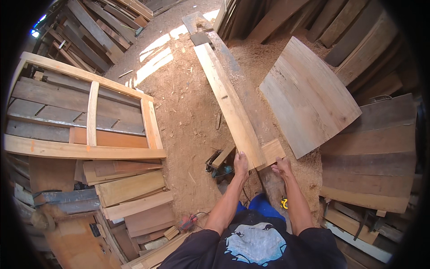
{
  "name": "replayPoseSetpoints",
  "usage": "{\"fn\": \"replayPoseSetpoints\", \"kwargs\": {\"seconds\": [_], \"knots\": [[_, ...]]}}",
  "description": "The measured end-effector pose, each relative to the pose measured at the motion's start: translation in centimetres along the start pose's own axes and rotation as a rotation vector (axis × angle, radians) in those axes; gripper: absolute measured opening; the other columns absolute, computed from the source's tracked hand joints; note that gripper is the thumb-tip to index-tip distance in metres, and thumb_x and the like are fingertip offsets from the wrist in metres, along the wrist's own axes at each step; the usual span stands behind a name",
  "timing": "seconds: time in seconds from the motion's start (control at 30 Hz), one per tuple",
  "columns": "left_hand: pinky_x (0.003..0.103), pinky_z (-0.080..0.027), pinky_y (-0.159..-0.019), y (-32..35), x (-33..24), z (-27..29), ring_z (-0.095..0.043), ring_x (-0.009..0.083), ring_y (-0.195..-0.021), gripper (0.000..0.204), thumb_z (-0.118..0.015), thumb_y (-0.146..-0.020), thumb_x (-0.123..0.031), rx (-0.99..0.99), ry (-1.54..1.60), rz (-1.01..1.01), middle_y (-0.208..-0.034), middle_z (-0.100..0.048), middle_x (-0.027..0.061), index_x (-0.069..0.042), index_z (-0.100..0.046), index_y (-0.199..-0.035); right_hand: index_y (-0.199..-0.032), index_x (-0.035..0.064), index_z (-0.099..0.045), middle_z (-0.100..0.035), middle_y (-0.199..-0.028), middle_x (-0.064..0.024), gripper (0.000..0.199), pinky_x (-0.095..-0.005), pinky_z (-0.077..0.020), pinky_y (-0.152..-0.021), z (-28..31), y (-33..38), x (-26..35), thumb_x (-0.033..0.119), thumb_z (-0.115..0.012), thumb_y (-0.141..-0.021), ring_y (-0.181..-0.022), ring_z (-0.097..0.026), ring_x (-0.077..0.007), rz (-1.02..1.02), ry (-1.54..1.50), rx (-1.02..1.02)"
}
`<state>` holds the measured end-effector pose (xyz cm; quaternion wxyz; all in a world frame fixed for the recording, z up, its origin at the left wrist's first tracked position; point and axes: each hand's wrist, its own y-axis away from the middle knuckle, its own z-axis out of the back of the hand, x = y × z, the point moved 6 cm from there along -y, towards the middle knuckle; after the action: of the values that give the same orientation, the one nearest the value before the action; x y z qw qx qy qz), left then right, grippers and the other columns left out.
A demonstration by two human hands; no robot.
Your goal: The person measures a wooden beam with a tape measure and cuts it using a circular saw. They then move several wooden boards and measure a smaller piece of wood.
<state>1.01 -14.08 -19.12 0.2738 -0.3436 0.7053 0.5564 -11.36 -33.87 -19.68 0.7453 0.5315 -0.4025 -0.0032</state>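
A long pale board [226, 101] lies lengthwise on a narrow, dusty bench plank [244, 85]. My left hand [241, 164] is closed on the left edge of its near end, thumb on top. Against the right side of that end sits a short pale wood block [272, 151], at an angle to the board. My right hand [282, 167] pinches the block's near right corner. Its fingertips are partly hidden beneath the wood. At the far end of the long board there is a small dark block [200, 39] on the bench.
A yellow tape measure [284, 202] lies by my right forearm. Beside the bench on the left is a power tool [219, 161] on the sawdust floor [179, 112]. A wooden frame [92, 114] rests over stacked planks at left. A wide panel [309, 96] leans at right, near more boards.
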Motion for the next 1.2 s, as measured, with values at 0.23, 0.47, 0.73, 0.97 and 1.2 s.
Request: {"fn": "replayPoseSetpoints", "kwargs": {"seconds": [0.23, 0.47, 0.73, 0.97, 1.2], "knots": [[0.032, -0.049, -0.084, -1.1, 2.4, -1.0, -0.059, 0.0152, -0.094, 0.033, -0.042, -0.107, -0.027, 0.006, 0.045, 0.001, -0.106, -0.064, 0.0086, 0.0, -0.054, -0.121, -0.134, -0.0078, -0.042, -0.058, -0.124, -0.0286, 0.051, -0.0471, -0.0617, -0.071, -1.3, 0.2, -1.3, 0.025, -0.057, -0.099, -0.094, -0.068, -0.0426, -0.096, -0.263, -0.136], [0.034, -0.052, -0.079, -1.6, 2.8, -2.9, -0.061, 0.0176, -0.09, 0.033, -0.051, -0.103, -0.026, -0.004, 0.027, 0.006, -0.104, -0.064, 0.0115, 0.001, -0.052, -0.122, -0.139, -0.0086, -0.035, -0.057, -0.125, -0.0296, 0.055, -0.048, -0.0602, -0.081, -1.2, 1.3, -0.3, 0.025, -0.054, -0.1, -0.099, -0.067, -0.0438, -0.128, -0.252, -0.153], [0.031, -0.055, -0.069, -0.7, -0.5, -0.6, -0.065, 0.0191, -0.082, 0.044, -0.066, -0.094, -0.02, 0.121, -0.576, 0.023, -0.101, -0.065, 0.0149, 0.006, -0.049, -0.126, -0.138, -0.0027, -0.035, -0.058, -0.125, -0.0268, 0.055, -0.052, -0.055, -0.086, -1.6, 1.4, -0.6, 0.028, -0.058, -0.099, -0.101, -0.066, -0.0411, -0.118, -0.285, 0.002], [0.029, -0.053, -0.066, -0.4, -1.9, -0.7, -0.064, 0.0153, -0.08, 0.036, -0.066, -0.095, -0.019, 0.128, -0.303, 0.077, -0.1, -0.065, 0.0132, 0.006, -0.053, -0.118, -0.138, -0.0026, -0.035, -0.058, -0.127, -0.0245, 0.058, -0.0545, -0.0513, -0.092, -2.1, -0.9, -1.9, 0.031, -0.06, -0.098, -0.102, -0.065, -0.0427, -0.102, -0.286, 0.042], [0.032, -0.054, -0.073, 0.4, -0.8, 1.8, -0.065, 0.0197, -0.083, 0.04, -0.068, -0.092, -0.023, 0.141, -0.448, 0.01, -0.099, -0.067, 0.0131, 0.004, -0.055, -0.118, -0.107, 0.004, -0.055, -0.065, -0.082, -0.0078, 0.028, -0.0317, -0.05, -0.049, -1.5, 4.0, -4.8, 0.03, -0.057, -0.099, -0.058, -0.06, -0.0157, -0.088, -0.174, 0.053]]}}
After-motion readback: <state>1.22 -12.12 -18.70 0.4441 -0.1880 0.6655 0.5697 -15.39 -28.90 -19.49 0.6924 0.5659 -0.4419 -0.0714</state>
